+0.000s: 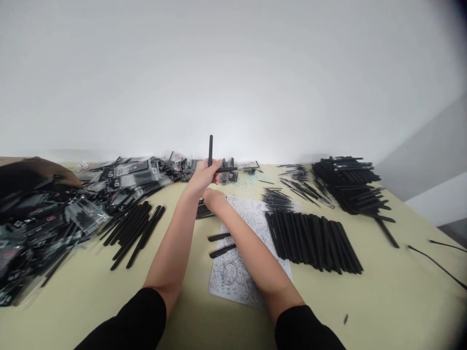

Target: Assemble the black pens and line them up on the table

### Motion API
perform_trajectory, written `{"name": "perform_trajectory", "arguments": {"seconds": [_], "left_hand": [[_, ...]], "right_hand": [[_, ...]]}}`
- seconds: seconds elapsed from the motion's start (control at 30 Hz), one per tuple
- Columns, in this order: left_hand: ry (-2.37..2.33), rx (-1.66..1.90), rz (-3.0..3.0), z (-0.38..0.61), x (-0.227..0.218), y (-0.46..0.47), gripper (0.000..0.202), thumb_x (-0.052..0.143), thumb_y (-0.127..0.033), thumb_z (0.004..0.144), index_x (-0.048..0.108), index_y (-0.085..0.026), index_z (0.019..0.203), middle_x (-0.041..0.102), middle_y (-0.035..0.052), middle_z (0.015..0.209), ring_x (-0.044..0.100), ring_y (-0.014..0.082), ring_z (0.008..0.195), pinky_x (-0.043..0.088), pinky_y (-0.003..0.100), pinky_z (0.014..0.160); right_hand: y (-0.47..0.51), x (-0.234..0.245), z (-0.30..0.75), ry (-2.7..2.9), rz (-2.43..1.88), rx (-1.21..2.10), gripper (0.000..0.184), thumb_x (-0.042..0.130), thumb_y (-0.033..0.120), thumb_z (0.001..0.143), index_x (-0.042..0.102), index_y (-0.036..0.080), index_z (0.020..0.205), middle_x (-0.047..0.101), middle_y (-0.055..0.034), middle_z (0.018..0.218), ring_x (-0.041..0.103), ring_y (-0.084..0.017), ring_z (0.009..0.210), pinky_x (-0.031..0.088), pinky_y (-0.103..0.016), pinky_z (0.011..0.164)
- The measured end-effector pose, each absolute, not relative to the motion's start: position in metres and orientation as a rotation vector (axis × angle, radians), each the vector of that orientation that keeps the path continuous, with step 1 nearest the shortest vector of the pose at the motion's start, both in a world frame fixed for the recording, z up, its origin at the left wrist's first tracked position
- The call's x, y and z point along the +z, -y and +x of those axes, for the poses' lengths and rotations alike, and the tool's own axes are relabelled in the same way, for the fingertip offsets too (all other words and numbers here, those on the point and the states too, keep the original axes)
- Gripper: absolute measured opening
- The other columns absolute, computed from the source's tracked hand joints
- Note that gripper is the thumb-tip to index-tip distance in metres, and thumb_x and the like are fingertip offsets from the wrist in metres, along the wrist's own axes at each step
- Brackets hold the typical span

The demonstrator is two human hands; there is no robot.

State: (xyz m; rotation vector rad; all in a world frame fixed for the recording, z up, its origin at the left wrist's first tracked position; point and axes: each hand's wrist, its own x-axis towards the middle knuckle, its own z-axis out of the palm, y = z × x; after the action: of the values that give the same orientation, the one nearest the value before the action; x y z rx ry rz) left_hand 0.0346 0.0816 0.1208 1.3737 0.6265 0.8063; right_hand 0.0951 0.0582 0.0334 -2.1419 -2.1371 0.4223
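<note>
Right forearm partly hides paper beside pens.

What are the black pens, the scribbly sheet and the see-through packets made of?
Black pens: probably plastic, with a mostly matte finish; they look smooth, dark and only faintly shiny.
Scribbly sheet: likely paper, dull white; it lies flat and thin, covered in dark marks.
See-through packets: seemingly thin, glossy plastic film; they're clear, wrinkled and catch the light.
</note>
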Motion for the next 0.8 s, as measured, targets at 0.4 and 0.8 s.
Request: {"name": "perform_trajectory", "arguments": {"seconds": [0.4,0.8], "left_hand": [[-0.674,0.772,1.363,0.034,0.127,-0.079,0.03,0.059,-0.027,0.092,0.04,-0.02,0.07,0.046,-0.0079,0.041,0.043,0.0062,0.035,0.035,0.016,0.041],[-0.66,0.785,1.358,0.034,0.126,-0.079,0.03,0.06,-0.027,0.092,0.039,-0.02,0.071,0.047,-0.0079,0.043,0.042,0.0058,0.036,0.037,0.016,0.042]], "right_hand": [[-0.037,0.085,0.132,1.93,-2.242,0.416,0.029,0.048,0.033,0.096,0.064,0.025,0.117,0.067,-0.0122,0.121,0.064,-0.029,0.109,0.049,-0.038,0.085],[0.034,0.144,0.195,1.5,-2.156,0.178,0.018,0.056,0.034,0.088,0.07,0.024,0.095,0.071,-0.0035,0.092,0.06,-0.018,0.081,0.04,-0.028,0.068]]}}
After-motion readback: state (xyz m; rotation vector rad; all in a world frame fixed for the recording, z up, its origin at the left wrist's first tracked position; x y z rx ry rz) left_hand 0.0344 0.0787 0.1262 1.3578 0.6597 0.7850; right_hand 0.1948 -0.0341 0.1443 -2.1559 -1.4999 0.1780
